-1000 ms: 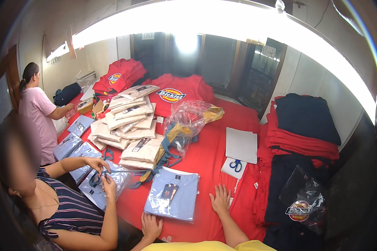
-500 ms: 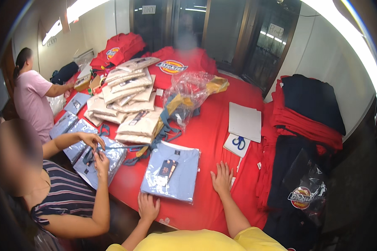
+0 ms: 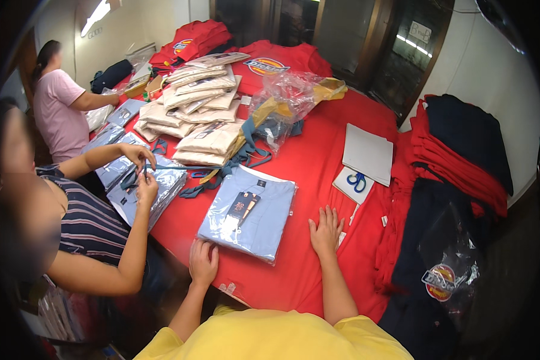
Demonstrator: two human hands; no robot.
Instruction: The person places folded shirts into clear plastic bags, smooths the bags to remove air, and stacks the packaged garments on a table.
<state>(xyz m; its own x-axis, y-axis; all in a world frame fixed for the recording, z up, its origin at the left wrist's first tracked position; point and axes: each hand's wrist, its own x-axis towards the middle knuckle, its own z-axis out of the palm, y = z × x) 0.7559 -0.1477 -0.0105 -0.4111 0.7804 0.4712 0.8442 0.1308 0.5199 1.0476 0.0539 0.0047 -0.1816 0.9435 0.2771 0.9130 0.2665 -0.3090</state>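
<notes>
A folded light-blue shirt in a clear plastic bag (image 3: 248,211) lies flat on the red-covered counter (image 3: 309,162) a little below the middle of the frame, its collar toward the top and a small dark tag on its chest. The left hand (image 3: 203,262) rests at the bag's lower left corner near the counter's front edge, fingers loosely spread and flat, holding nothing. The right hand (image 3: 326,231) lies palm down on the red cloth just right of the bag, fingers fanned out, apart from the plastic. To the right of that hand the cloth is bare up to a white card with blue scissors (image 3: 356,182) and a white flat box (image 3: 369,153) above it. Above the shirt, a heap of cream folded garments (image 3: 201,117) and a crumpled clear bag (image 3: 291,102) crowd the upper middle of the frame. At left, another person in a striped top handles a bagged blue shirt (image 3: 156,192). Stacked red and dark garments (image 3: 456,162) line the right side, close to the counter's right edge.
</notes>
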